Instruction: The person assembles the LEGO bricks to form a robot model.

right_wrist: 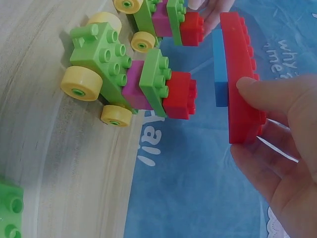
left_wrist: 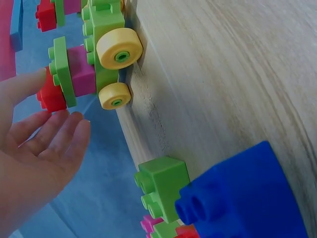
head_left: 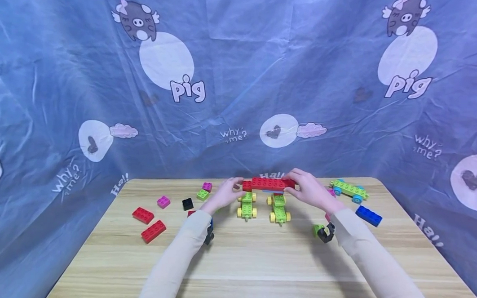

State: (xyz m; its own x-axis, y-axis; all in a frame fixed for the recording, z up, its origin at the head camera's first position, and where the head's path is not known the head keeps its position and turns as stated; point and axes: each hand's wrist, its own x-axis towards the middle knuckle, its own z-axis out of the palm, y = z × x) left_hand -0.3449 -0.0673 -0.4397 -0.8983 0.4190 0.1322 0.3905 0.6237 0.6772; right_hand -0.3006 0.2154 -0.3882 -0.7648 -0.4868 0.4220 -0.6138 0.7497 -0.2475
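Observation:
Two green toy cars with yellow wheels, the left car and the right car, stand side by side near the table's back edge. Each bears a pink, green and red stack at its far end. My left hand pinches the top red brick of the left stack between thumb and fingertips. In my right hand is a long red brick, gripped at its right end, with a blue piece attached beneath. It hangs above the right stack's red brick, a gap showing between them.
Red bricks, a pink brick and a black brick lie to the left. At the right are a green car with blue wheels, a blue brick and a black piece. A patterned blue cloth hangs behind the table.

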